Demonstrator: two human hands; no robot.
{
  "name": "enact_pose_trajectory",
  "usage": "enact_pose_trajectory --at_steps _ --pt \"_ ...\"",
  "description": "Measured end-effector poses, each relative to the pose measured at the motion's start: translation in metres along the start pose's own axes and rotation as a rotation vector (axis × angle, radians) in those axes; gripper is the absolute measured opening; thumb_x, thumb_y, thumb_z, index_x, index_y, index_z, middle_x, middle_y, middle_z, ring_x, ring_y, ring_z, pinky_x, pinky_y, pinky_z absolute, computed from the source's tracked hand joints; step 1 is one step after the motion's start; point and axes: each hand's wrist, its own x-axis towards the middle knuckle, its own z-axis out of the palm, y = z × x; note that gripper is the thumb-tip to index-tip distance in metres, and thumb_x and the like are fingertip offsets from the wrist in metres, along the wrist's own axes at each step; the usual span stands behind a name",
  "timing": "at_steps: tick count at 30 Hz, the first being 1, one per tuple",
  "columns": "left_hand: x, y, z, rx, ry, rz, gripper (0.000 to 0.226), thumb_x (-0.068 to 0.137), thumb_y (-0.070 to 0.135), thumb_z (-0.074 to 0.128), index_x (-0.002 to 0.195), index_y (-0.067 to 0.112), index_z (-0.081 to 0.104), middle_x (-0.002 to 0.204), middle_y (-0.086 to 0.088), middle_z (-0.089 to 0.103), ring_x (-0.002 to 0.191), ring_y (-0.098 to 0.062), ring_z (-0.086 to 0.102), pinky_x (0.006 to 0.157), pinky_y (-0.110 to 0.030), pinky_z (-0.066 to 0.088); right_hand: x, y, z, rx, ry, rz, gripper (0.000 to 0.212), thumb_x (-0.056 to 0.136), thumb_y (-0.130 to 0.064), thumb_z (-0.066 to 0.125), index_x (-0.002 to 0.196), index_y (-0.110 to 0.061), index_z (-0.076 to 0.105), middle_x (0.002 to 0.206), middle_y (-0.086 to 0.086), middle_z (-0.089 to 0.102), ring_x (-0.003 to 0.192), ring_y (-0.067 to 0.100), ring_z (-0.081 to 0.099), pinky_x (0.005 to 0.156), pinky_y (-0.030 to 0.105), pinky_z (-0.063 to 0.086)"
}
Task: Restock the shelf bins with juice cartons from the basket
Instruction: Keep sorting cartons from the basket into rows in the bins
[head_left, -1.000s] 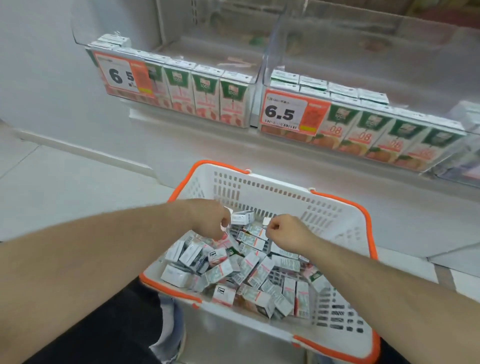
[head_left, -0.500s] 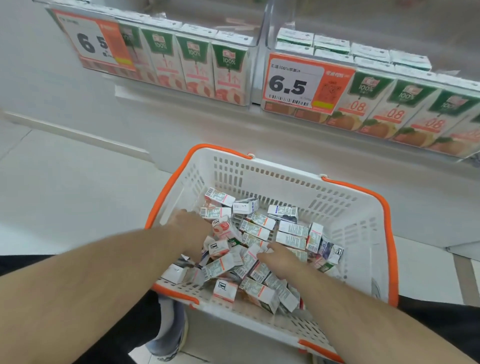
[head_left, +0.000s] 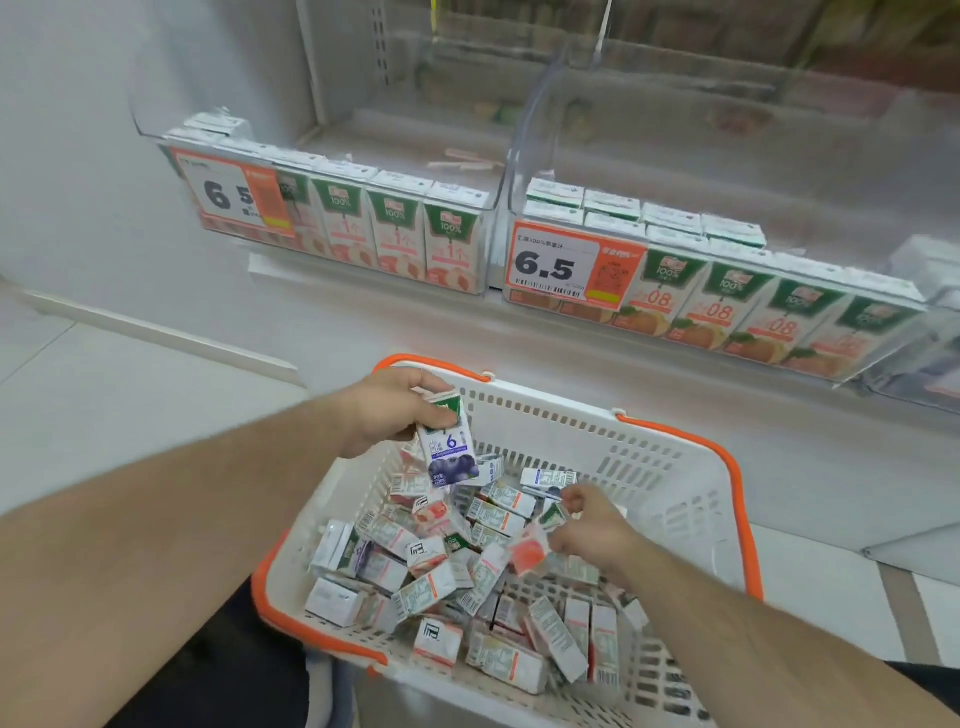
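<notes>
Two clear shelf bins sit side by side above the floor, parted by a clear divider. The left bin (head_left: 483, 223) holds a front row of upright green-topped cartons with peach-pink fronts (head_left: 396, 228), with a price tag (head_left: 236, 200) covering its left end. The right bin (head_left: 511, 208) holds orange-fronted cartons (head_left: 717, 306) in its front row and more rows behind, with a 6.5 price tag (head_left: 571, 270) at its left front.

Below them stands a white basket (head_left: 670, 467) with an orange rim, filled with a loose heap of small juice cartons (head_left: 431, 587) lying at all angles.

The left hand (head_left: 395, 410) is over the basket's far left corner, its grip closed round a blueberry carton (head_left: 449, 441), held upright above the heap. The right hand (head_left: 587, 525) is lower, over the middle of the heap, fingers pinching a peach-fronted carton (head_left: 530, 551) that is blurred. Both forearms reach across the basket's near rim.
</notes>
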Motion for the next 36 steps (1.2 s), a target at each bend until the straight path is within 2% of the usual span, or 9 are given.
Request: enact_pose_trajectory --at_steps 3,6,11,15,19,23,25,30,36 --pt "-0.01 0.032 -0.002 -0.079 -0.006 0.098 0.011 0.089 0.009 0.068 0.094 0.018 0.064 0.084 -0.006 0.069 0.078 -0.017 0.059 0.072 -0.028 0.042 -0.019 -0.033 -0.032 0.032 -0.007 -0.135 0.074 0.074 0.009 0.073 0.135 -0.021 0.042 0.126 0.002 0.049 0.103 0.019 0.056 0.067 0.024 0.047" --pt "-0.026 0.065 -0.002 -0.207 -0.055 0.202 0.006 0.094 0.012 0.058 0.093 0.014 0.063 0.082 -0.008 0.065 0.072 -0.019 0.062 0.075 -0.031 0.051 -0.044 -0.07 -0.057 0.035 0.003 -0.302 0.08 0.075 0.012 0.074 0.139 -0.023 0.041 0.124 -0.002 0.05 0.099 0.024 0.063 0.072 0.035 0.057" --pt "-0.06 0.1 0.001 -0.516 -0.181 0.199 0.02 0.1 0.02 0.046 0.091 0.009 0.059 0.075 -0.017 0.063 0.054 -0.033 0.064 0.046 -0.035 0.055 -0.096 -0.127 -0.077 -0.113 0.082 -0.606 0.083 0.075 0.002 0.08 0.136 -0.033 0.036 0.121 -0.013 0.048 0.09 0.017 0.065 0.068 0.026 0.056" --pt "-0.062 0.107 0.006 -0.595 -0.136 0.115 0.025 0.081 0.025 0.052 0.069 0.011 0.069 0.068 -0.013 0.064 0.058 -0.029 0.06 0.067 -0.038 0.048 -0.122 -0.15 -0.08 -0.161 0.153 -0.757 0.085 0.075 -0.003 0.083 0.134 -0.042 0.035 0.121 -0.021 0.05 0.101 0.001 0.059 0.076 0.02 0.054" --pt "-0.062 0.102 0.012 -0.382 -0.037 0.061 0.022 0.073 0.03 0.06 0.06 0.011 0.061 0.059 -0.008 0.058 0.047 -0.023 0.055 0.061 -0.031 0.047 -0.136 -0.162 -0.08 -0.155 0.21 -0.824 0.086 0.075 0.001 0.079 0.137 -0.041 0.037 0.124 -0.022 0.051 0.108 0.001 0.058 0.083 0.023 0.055" --pt "-0.06 0.097 0.01 0.077 0.032 0.264 0.014 0.082 0.015 0.065 0.087 0.025 0.075 0.093 0.011 0.068 0.092 -0.016 0.063 0.089 -0.036 0.048 -0.145 -0.169 -0.077 -0.184 0.274 -0.905 0.085 0.076 -0.004 0.08 0.13 -0.051 0.033 0.122 -0.025 0.05 0.105 -0.006 0.055 0.086 0.012 0.047" --pt "-0.065 0.098 0.009 0.169 0.062 0.332 0.022 0.082 0.009 0.067 0.093 0.027 0.072 0.096 0.017 0.064 0.098 -0.009 0.06 0.089 -0.03 0.045 -0.146 -0.17 -0.075 -0.215 0.303 -0.934 0.087 0.077 -0.006 0.081 0.124 -0.058 0.03 0.122 -0.028 0.049 0.108 -0.006 0.054 0.091 0.01 0.044" --pt "-0.07 0.095 0.002 0.323 0.155 0.441 0.029 0.084 0.013 0.063 0.107 0.032 0.065 0.095 0.011 0.068 0.09 -0.009 0.066 0.085 -0.033 0.055 -0.143 -0.175 -0.068 -0.238 0.336 -0.974 0.087 0.077 -0.007 0.08 0.123 -0.061 0.029 0.12 -0.033 0.048 0.114 0.0 0.054 0.099 0.023 0.045" --pt "-0.077 0.093 -0.01 0.368 0.11 0.54 0.061 0.075 0.037 0.079 0.131 0.036 0.054 0.107 0.021 0.065 0.106 0.001 0.06 0.097 -0.028 0.047 -0.145 -0.188 -0.064 -0.034 0.243 -0.991 0.088 0.077 0.004 0.078 0.131 -0.048 0.034 0.119 -0.025 0.056 0.11 0.007 0.061 0.095 0.037 0.053"
